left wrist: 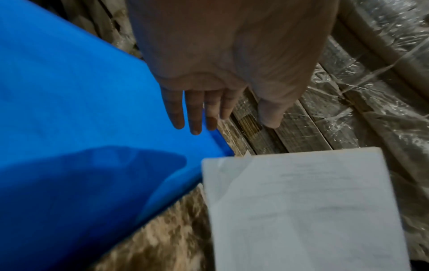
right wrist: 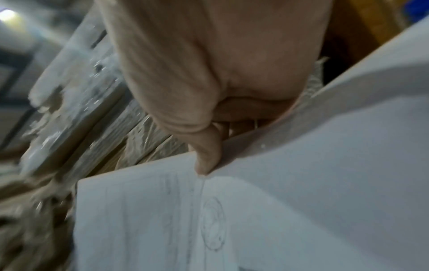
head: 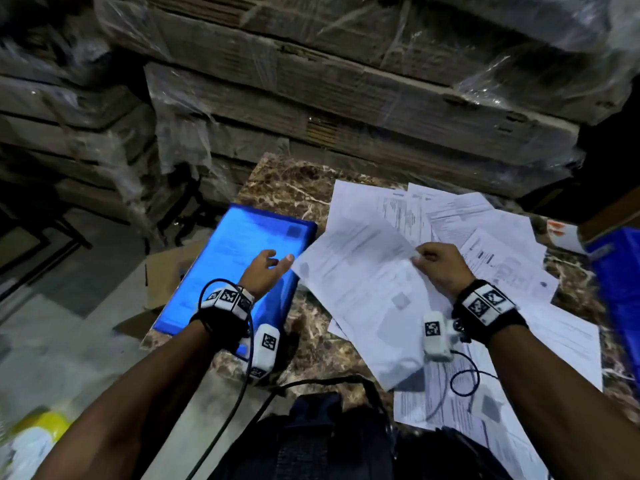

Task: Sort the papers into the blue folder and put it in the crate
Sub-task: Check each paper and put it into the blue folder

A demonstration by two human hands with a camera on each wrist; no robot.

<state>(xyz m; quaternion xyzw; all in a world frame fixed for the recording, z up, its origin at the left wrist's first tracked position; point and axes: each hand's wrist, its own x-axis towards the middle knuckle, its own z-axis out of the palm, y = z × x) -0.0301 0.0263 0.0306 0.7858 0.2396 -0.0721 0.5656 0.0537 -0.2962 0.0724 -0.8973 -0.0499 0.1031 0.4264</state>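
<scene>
One blue folder, two hands, many loose papers

A brown marbled tabletop stood before stacked, plastic-wrapped cardboard boxes; a flattened cardboard sheet lay at its left edge.

Storeroom or warehouse: shrink-wrapped flat cartons stacked high behind marble counter, dim lighting.
</scene>
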